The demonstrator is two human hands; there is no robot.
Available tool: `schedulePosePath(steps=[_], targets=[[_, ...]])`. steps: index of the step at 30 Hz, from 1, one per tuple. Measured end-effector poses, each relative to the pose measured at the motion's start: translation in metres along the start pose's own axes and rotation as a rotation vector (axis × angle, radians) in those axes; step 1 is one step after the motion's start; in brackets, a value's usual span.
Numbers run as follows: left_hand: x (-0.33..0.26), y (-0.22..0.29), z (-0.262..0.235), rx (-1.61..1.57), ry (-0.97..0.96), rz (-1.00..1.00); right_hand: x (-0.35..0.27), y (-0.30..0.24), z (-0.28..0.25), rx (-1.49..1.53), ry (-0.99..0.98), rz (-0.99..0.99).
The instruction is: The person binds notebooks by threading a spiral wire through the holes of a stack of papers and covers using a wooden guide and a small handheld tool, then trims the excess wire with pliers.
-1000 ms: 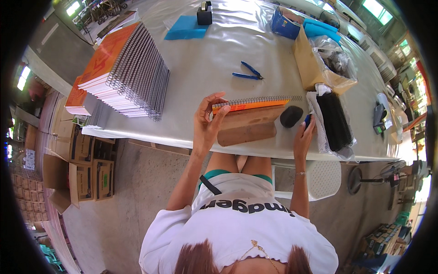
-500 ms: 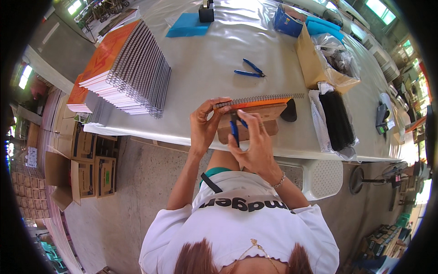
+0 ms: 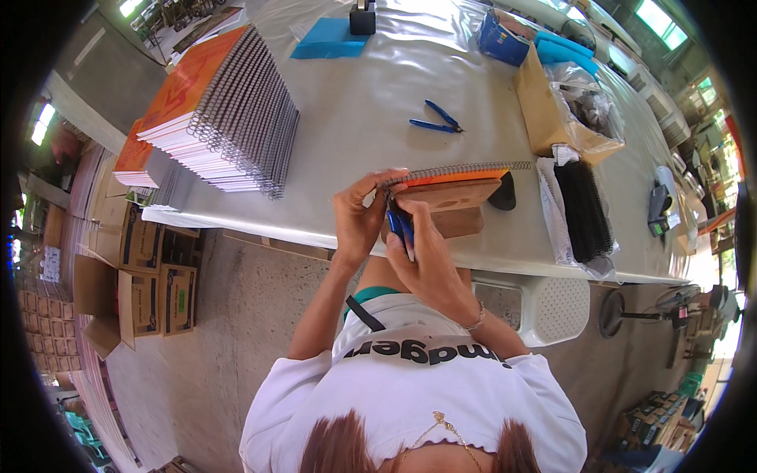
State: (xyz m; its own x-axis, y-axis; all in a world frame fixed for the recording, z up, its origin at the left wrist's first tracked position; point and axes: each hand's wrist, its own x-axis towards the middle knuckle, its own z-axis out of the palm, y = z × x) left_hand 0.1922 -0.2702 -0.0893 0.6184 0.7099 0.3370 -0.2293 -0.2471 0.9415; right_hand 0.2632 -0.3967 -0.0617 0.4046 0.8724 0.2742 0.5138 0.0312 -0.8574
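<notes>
An orange-covered notebook [image 3: 465, 177] stands spine up against a wooden block [image 3: 453, 197] near the table's front edge. A dark wire coil [image 3: 473, 167] runs along its spine, and the coil's right end sticks out past the cover. My left hand [image 3: 361, 209] pinches the left end of the spine and coil between thumb and fingers. Blue-handled cutting pliers [image 3: 398, 229] are gripped in my right hand [image 3: 430, 252], their jaws up at that same left end. The fingers partly hide the jaws. A second pair of blue-handled pliers [image 3: 438, 118] lies spread on the table beyond.
A tall stack of coil-bound orange notebooks [image 3: 229, 118] stands at the left. On the right are a bundle of black coils [image 3: 582, 209] in white wrapping and a cardboard box [image 3: 540, 110] with plastic inside. A white stool [image 3: 560, 307] sits below the table edge.
My right hand has moved left with the pliers, and their jaws now reach the coil's left end. Its fingers have drawn closer around the handles. My left hand keeps its pinch.
</notes>
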Motion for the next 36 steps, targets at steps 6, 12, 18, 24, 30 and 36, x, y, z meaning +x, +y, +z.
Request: schedulePosePath(steps=[6,12,18,24,30,36], targets=[[-0.001,0.005,-0.001,0.01,-0.013,0.002,-0.005,0.007,-0.024,1.259,-0.285,0.439],[0.001,0.013,-0.005,0.327,-0.104,0.093,-0.042,0.062,-0.043,0.099,0.304,0.129],[-0.002,0.022,-0.009,0.499,-0.178,0.069,-0.05,0.116,-0.081,-0.427,0.312,0.093],[0.009,0.059,-0.01,0.581,-0.125,0.207,-0.035,0.141,-0.091,-0.725,0.283,0.145],[0.052,0.133,-0.08,0.649,0.276,0.404,-0.013,0.176,-0.108,-1.01,0.43,0.127],[0.106,0.186,-0.207,0.218,0.491,0.437,-0.004,0.191,-0.124,-0.845,0.529,0.092]])
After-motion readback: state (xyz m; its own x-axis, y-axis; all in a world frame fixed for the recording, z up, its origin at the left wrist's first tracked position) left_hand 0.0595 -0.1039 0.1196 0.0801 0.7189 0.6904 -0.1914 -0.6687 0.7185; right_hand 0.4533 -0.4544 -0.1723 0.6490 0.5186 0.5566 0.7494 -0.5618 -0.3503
